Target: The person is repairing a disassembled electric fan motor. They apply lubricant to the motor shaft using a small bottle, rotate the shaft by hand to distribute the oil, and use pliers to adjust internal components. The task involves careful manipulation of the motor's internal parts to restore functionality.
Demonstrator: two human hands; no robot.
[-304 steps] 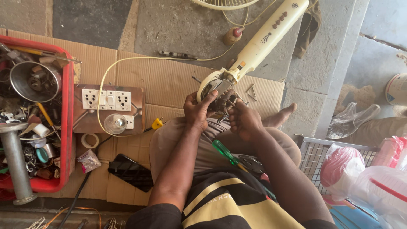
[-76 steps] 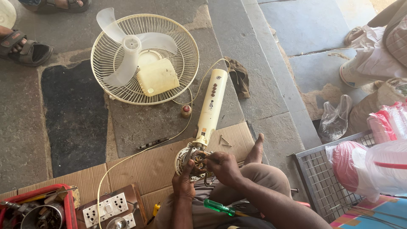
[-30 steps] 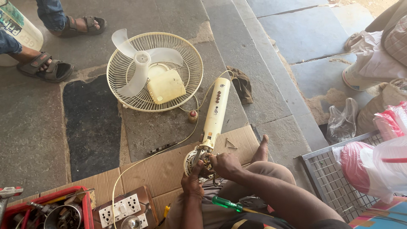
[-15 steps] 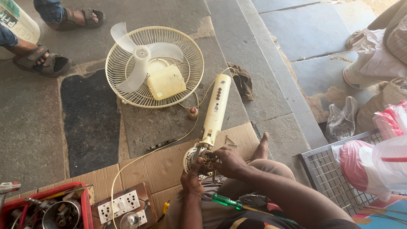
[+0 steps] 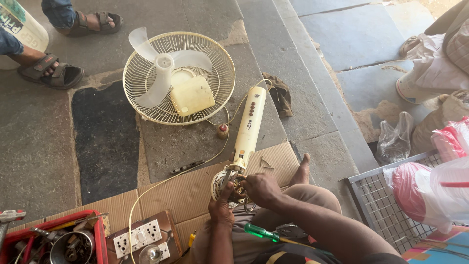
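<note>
I sit on the cardboard sheet (image 5: 171,195) with a cream fan stand column (image 5: 248,128) lying in front of me. Its open round end (image 5: 229,183), with wires and metal parts showing, rests by my knee. My left hand (image 5: 222,208) grips that open end from below. My right hand (image 5: 261,188) pinches at the parts inside it from the right. A green-handled screwdriver (image 5: 264,233) lies across my lap. A cream cord (image 5: 161,188) runs from the column to the socket board (image 5: 141,237).
A fan guard (image 5: 178,78) with pale blades and a cream cover lies on the stone floor ahead. A red tool box (image 5: 53,242) stands at lower left. Another person's sandalled feet (image 5: 58,73) are at upper left. A wire crate (image 5: 391,205) and plastic bags (image 5: 435,190) sit at right.
My view has tilted up and away from my lap, bringing the fan guard and the other person's feet into sight. Both hands have stayed on the column's open end.
</note>
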